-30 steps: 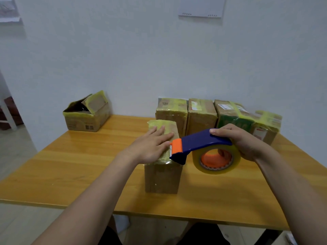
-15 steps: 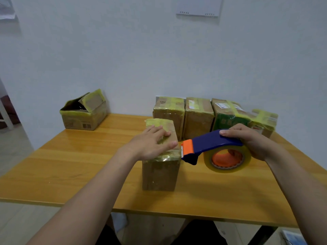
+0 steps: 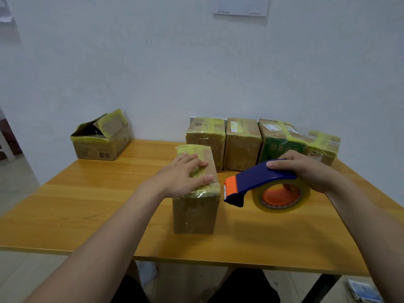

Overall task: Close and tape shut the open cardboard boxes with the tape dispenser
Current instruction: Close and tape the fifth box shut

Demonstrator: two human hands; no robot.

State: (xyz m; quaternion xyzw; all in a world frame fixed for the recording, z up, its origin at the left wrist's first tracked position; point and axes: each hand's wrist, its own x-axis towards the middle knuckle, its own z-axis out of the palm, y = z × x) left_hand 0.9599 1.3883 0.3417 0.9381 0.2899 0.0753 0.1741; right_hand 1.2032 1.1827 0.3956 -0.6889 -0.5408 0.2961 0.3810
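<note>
A tall brown cardboard box [image 3: 195, 213] stands in the middle of the wooden table [image 3: 87, 206], its top covered in yellowish tape. My left hand [image 3: 181, 177] lies flat on that top with fingers spread. My right hand [image 3: 306, 169] grips the blue and orange tape dispenser [image 3: 260, 182] with its clear tape roll, held just right of the box and slightly apart from it. An open cardboard box [image 3: 100, 141] with raised flaps sits at the back left of the table.
Several taped boxes [image 3: 242, 143] stand in a row against the white wall at the back, one of them green [image 3: 279, 145]. The table's front edge is close to my body. A paper sheet [image 3: 240, 6] hangs on the wall.
The dispenser has drawn away to the right, off the box's edge. My left hand slid slightly along the taped top and stays pressed on it.
</note>
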